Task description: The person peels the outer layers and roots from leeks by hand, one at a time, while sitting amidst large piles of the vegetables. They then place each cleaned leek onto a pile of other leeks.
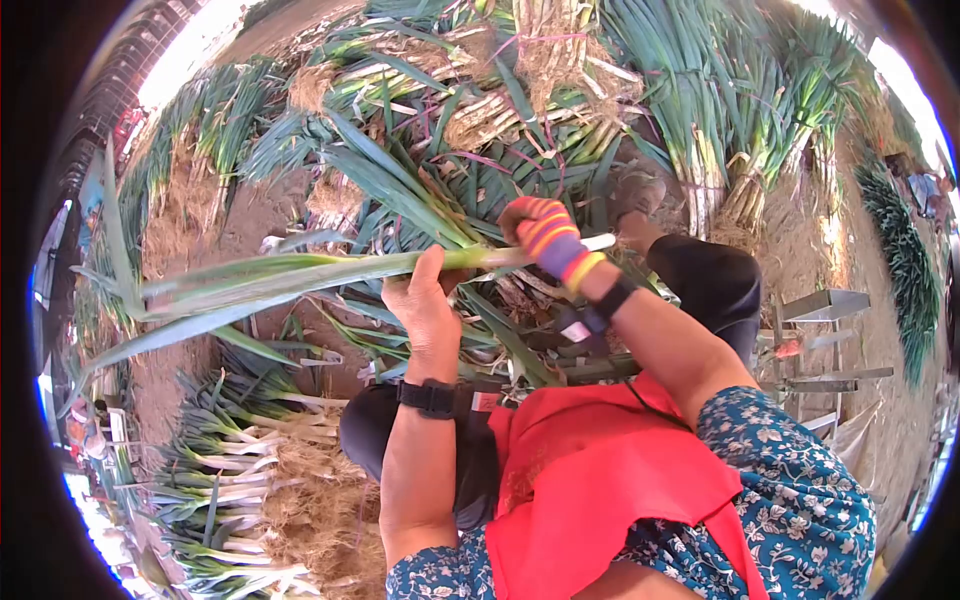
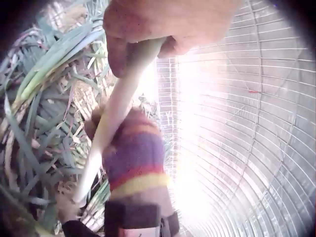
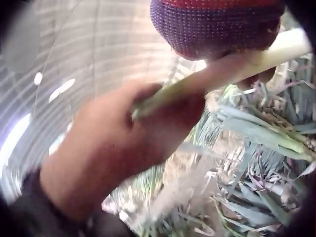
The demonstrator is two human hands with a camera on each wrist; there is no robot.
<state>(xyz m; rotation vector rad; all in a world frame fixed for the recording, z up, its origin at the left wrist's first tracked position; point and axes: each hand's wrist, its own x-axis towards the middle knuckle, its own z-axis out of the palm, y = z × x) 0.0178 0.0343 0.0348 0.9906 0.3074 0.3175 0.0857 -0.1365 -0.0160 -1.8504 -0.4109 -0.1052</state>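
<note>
A long leek (image 1: 330, 272) lies roughly level across the head view, its green leaves to the left and its white end to the right. The bare left hand (image 1: 427, 300) grips it around the upper stalk. Just to the right, the right hand (image 1: 548, 235), in a striped glove, holds the white shank, whose tip sticks out past the fingers. In the left wrist view the pale shank (image 2: 114, 111) runs down from the left hand (image 2: 168, 24) past the gloved hand (image 2: 136, 150). The right wrist view has the glove (image 3: 217, 27) over the shank (image 3: 237, 66).
Trimmed-looking leeks with roots lie in a row (image 1: 240, 480) at lower left. Piled leeks (image 1: 480, 110) cover the ground ahead, and upright bundles (image 1: 690, 110) stand at upper right. A metal frame (image 1: 825, 305) is right of the knee.
</note>
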